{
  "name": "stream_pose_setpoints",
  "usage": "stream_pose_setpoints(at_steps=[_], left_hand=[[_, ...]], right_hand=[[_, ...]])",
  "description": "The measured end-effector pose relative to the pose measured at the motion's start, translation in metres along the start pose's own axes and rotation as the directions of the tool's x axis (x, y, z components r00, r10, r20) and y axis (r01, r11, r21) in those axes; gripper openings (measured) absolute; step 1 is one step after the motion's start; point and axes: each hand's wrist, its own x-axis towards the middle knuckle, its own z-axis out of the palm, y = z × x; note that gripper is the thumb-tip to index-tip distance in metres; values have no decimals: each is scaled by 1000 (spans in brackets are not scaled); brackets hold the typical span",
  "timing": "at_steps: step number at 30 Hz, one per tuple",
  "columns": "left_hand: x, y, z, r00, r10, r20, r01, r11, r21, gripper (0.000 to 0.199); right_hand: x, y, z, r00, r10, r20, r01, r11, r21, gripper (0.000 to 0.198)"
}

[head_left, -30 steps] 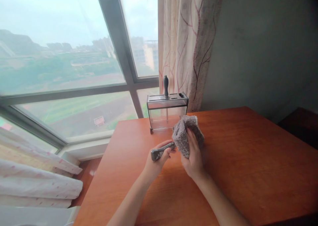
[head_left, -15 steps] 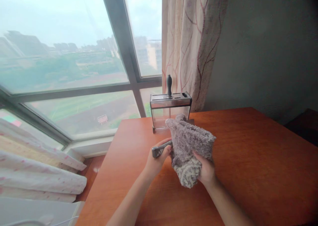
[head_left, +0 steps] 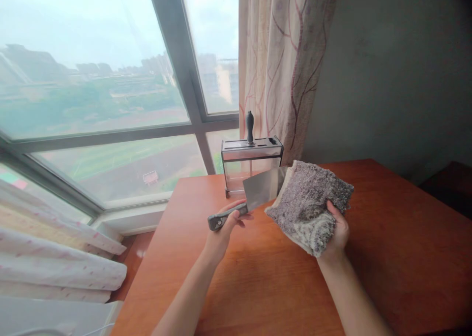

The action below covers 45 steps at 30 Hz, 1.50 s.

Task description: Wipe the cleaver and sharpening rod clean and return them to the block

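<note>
My left hand is closed round the dark handle of a cleaver, whose broad metal blade points to the right. In my right hand is a fluffy grey-purple cloth, bunched up with a paler fold near the thumb. The cloth's left edge lies close to the blade's far end and hides part of it; whether they touch I cannot tell. Behind the blade stands a knife block with clear sides and a slotted metal top. A dark ribbed handle sticks up from it.
The brown wooden table stretches under both hands. At its far edge are a patterned curtain and a large window. A white spotted curtain hangs at the lower left, beside the table.
My right hand has moved the cloth to the right and slightly up, uncovering most of the cleaver's blade. My left hand has shifted a little left with the handle.
</note>
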Motion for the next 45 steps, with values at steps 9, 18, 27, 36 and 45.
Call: stream_pose_setpoints(at_steps=[9, 18, 27, 36, 45], left_hand=[[-1, 9, 0, 1000, 28, -14, -30, 974, -225, 47], [-7, -6, 10, 983, -96, 157, 139, 945, -297, 44], [-4, -7, 10, 987, -123, 99, 154, 896, -417, 39], [0, -3, 8, 989, -140, 56, 151, 888, -434, 39], [2, -1, 3, 992, -122, 9, 110, 857, -504, 39]], right_hand=[[11, -2, -7, 993, -112, -19, 113, 993, 18, 39], [-11, 17, 18, 965, -85, 249, 140, 967, -213, 43], [-24, 19, 25, 930, -69, 360, 180, 941, -286, 46], [-23, 1, 22, 888, 404, 222, -445, 875, 189, 27], [-16, 13, 25, 911, 411, 36, -409, 891, 197, 22]])
